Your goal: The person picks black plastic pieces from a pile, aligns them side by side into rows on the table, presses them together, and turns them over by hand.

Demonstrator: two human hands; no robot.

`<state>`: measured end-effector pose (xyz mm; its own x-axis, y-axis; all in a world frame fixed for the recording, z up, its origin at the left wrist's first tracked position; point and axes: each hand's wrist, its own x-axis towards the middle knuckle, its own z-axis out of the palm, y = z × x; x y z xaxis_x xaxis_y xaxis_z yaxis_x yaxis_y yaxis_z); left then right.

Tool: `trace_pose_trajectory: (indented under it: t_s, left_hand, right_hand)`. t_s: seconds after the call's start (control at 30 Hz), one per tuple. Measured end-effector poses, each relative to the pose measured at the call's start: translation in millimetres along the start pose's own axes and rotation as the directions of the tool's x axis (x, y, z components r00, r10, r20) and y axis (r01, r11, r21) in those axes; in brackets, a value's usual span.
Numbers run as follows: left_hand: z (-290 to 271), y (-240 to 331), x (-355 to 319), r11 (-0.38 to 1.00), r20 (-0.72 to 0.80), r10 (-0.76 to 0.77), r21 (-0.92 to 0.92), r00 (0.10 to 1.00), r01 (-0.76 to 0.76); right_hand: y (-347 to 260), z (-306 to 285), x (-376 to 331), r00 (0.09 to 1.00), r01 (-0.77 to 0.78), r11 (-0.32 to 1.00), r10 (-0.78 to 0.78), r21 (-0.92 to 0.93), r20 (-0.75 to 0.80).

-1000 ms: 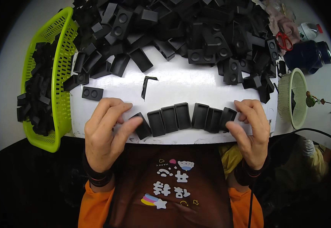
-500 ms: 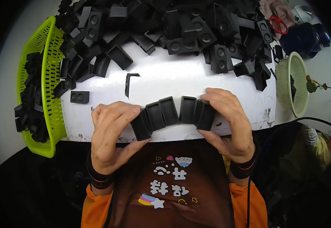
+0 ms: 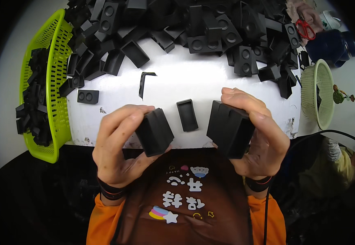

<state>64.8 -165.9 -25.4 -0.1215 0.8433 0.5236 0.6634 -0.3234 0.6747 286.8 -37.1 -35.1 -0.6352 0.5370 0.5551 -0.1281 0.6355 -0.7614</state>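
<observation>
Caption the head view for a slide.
Left hand and right hand each grip black boxes; one open box lies between them on the white tabletop.

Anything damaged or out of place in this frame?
The white tabletop looks worn: dark scuffs show near its right front edge. An L-shaped black mark or strip also stands out, unlike the box-shaped black pieces; whether it is a tear or a loose scrap, I can't tell.

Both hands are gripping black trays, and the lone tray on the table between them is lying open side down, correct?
Not quite: the lone tray lies open side up, its hollow showing in the head view. The left hand and right hand do each grip black trays.
</observation>
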Motion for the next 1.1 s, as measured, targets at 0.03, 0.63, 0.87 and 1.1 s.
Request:
trace_pose_trajectory:
  t_s: [0.03,0.63,0.87,1.1]
  left_hand:
    - [-0.6,0.0,-3.6,1.0,-0.014,-0.006,0.015,1.0,0.006]
    - [-29.8,24.9,63.2,0.887,0.598,-0.123,0.424,0.792,-0.183]
    - [-11.9,2.5,32.8,0.977,0.481,-0.083,0.212,0.873,-0.025]
    - [-2.2,4.0,33.2,0.988,0.363,-0.053,0.156,0.93,-0.004]
  right_hand:
    - [1.4,7.5,6.2,0.999,0.05,0.999,-0.05,-0.014,0.015]
    - [-48.2,-17.2,41.7,0.811,-0.031,0.797,0.372,-0.603,0.451]
    - [-33.7,7.6,12.1,0.904,-0.113,0.818,0.32,-0.563,0.284]
    - [-32.9,11.1,13.0,0.926,-0.163,0.806,0.324,-0.569,0.195]
